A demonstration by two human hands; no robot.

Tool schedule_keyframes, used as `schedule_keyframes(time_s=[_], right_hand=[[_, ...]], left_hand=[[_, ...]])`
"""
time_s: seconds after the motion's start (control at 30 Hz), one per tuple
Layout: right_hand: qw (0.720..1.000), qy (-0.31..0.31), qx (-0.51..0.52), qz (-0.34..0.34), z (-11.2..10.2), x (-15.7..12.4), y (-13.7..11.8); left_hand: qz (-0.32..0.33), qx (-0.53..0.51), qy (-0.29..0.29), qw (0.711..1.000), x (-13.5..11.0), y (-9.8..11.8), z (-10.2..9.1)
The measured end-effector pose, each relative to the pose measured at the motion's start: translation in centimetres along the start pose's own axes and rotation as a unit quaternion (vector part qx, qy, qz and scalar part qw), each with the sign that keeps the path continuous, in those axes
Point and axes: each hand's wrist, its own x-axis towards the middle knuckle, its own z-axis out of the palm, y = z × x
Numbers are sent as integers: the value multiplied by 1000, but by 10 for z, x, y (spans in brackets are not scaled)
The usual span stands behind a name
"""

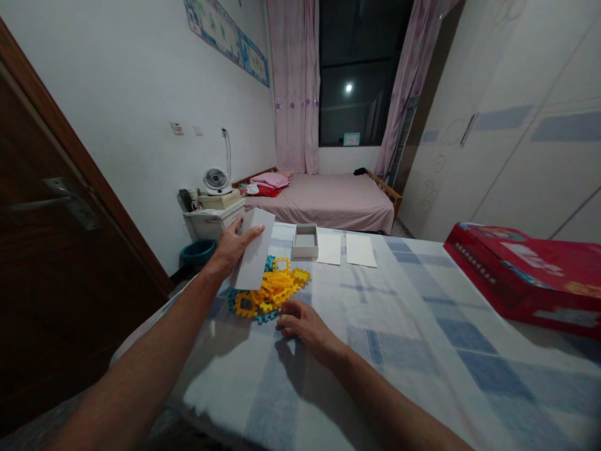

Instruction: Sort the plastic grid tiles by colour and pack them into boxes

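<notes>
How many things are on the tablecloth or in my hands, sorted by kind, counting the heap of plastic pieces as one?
Pale flat-sided item in the left hand: 1
Heap of yellow and teal pieces: 1
Open grey box: 1
White sheets: 2
Red box: 1
Total: 6

A tilted white box (253, 258) overhangs heaped yellow and teal pieces (278, 287).
</notes>
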Motion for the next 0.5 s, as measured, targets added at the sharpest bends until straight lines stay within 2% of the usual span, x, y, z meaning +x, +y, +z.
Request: schedule_keyframes(time_s=[0.1,0.3,0.4,0.5], right_hand=[[1000,5,5,6,0,0,1],[1000,13,0,10,0,0,2],[1000,15,-7,9,0,1,4],[998,45,-32,18,3,-1,4]], left_hand=[[20,-27,10,999,3,-3,-5],[37,-80,65,994,2,2,-16],[29,-145,56,987,2,4,-22],[17,-254,32,966,-1,5,-24]])
